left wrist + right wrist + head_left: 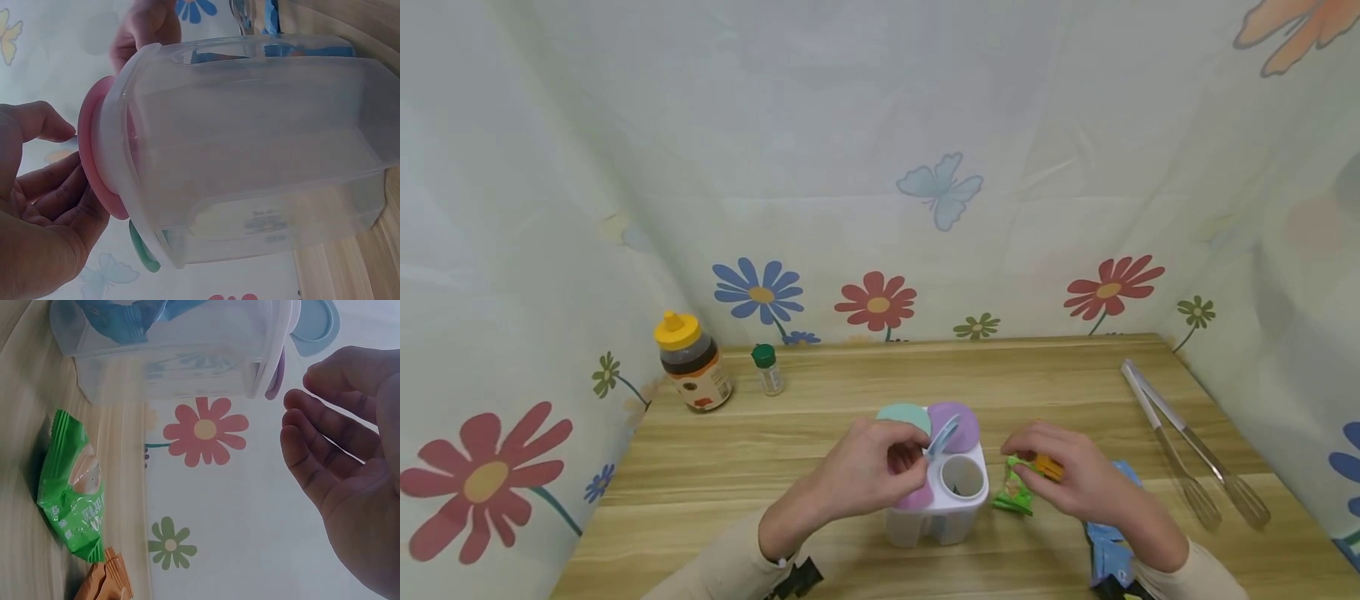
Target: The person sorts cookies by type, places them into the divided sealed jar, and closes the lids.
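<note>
A translucent white container (925, 527) with several round compartments stands at the table's front middle. Teal (901, 414), purple (958, 423) and pink (916, 498) lids cover compartments; one round opening (961, 482) is uncovered, and blue wrapping shows through the wall in the right wrist view. Thumb and fingers of my left hand (868, 467) pinch a pale blue lid (946, 435), tilted up beside that opening. My right hand (356, 419), fingers loosely bent and holding nothing, hovers right of the container. Below it lie a green packet (72, 494) and an orange packet (105, 581).
Blue packets (1108, 554) lie under my right forearm. Metal tongs (1197, 497) rest at the table's right. At the back left stand a yellow-capped bottle (703, 385) of dark contents and a small green-capped shaker (771, 380). Flower-printed sheeting surrounds the wooden table (1037, 375).
</note>
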The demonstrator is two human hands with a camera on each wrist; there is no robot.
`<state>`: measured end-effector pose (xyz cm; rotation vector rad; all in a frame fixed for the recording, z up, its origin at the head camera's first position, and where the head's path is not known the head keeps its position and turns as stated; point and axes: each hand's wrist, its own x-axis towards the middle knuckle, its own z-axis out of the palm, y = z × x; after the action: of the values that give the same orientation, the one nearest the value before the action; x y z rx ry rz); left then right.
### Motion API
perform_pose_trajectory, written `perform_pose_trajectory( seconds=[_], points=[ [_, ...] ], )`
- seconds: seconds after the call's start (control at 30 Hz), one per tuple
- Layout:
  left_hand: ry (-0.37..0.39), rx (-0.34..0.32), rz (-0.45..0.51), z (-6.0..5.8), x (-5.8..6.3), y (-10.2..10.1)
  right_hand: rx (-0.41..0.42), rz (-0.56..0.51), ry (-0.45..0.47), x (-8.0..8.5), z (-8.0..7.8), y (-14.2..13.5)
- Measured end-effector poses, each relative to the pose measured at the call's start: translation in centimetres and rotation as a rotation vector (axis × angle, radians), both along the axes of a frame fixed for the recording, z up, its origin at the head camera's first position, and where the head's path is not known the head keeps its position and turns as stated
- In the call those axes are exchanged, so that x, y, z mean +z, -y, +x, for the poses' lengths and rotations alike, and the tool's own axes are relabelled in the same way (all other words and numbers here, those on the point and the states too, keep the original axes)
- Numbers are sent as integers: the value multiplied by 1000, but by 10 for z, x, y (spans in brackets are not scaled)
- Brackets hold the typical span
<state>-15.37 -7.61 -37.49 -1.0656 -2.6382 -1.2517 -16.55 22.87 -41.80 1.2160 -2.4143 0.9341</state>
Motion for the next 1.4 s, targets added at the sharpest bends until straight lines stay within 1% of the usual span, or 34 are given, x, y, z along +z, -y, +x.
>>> perform_pose_trajectory(
  seconds=[0.27, 0.4, 0.5, 0.63, 0.77, 1.03, 1.23, 1.4],
  points=[
    [-17, 10, 5, 1, 0, 0, -46, 24, -11, 0, 2, -8],
    [-15, 5, -7, 0, 1, 0, -49, 19, -32, 0, 2, -12],
    [-21, -1, -18, -1, 2, 0, -65, 14, -61, 1, 2, -15],
    [-16, 1, -19, -2, 2, 0, -85, 9, -78, 1, 2, -20],
    [-6, 8, -13, -2, 2, 0, -94, 11, -74, 0, 3, -25],
    [8, -3, -18, -1, 1, -2, -159, 22, -57, -6, 9, -41],
    [16, 8, -24, -1, 0, -1, -197, 54, -42, -9, 12, -48],
    [13, 8, -23, -1, 0, -1, -220, 58, -60, -13, 12, -56]
  ],
)
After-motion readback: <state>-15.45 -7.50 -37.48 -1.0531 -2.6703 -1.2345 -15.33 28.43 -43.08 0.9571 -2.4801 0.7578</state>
